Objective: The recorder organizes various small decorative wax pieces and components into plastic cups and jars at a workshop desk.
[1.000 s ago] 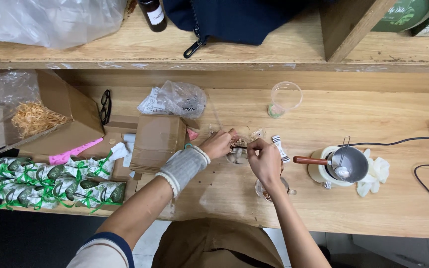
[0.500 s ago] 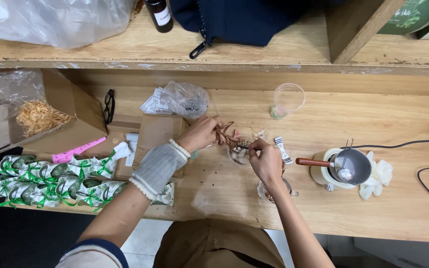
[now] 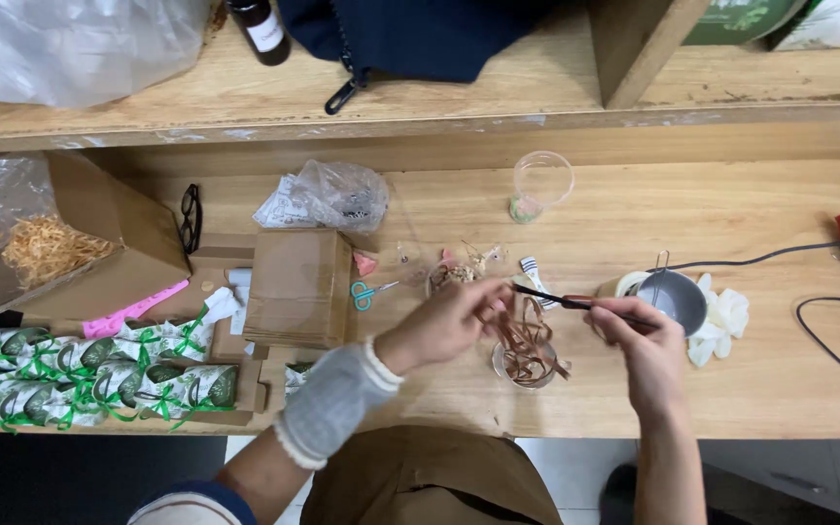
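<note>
Head view: L hand (image 3: 449, 326) pinches a bunch of brown ribbon strands (image 3: 527, 340), fingers closed on them just above a small clear cup (image 3: 525, 367). The strands loop down into the cup, which sits on the wooden table (image 3: 780, 369) btw both hands. R hand (image 3: 639, 335) is clenched round the handle end of a thin dark tool (image 3: 561, 300) w/ reddish grip; its tip points left toward the L fingers, over the ribbon.

Containers: small grey metal pot (image 3: 678, 299) just right of the R hand, contents can't be made out, white crumpled tissue (image 3: 726, 316) beside it. Clear plastic cup (image 3: 541, 185) further back, w/ a bit of greenish stuff at the bottom. Open cardboard box (image 3: 89, 248) at left holds straw-coloured shredded filler (image 3: 46, 248). Flat tray (image 3: 235, 413) at lower left carries rows of small packets tied w/ green ribbon (image 3: 99, 365). Closed brown carton (image 3: 298, 287) near centre, teal-handled scissors (image 3: 369, 292) just right of it. Crumpled clear bag (image 3: 328, 194) behind the carton. Black glasses (image 3: 190, 216) lean by the box. Dark bottle (image 3: 260, 29) on the upper shelf
</note>
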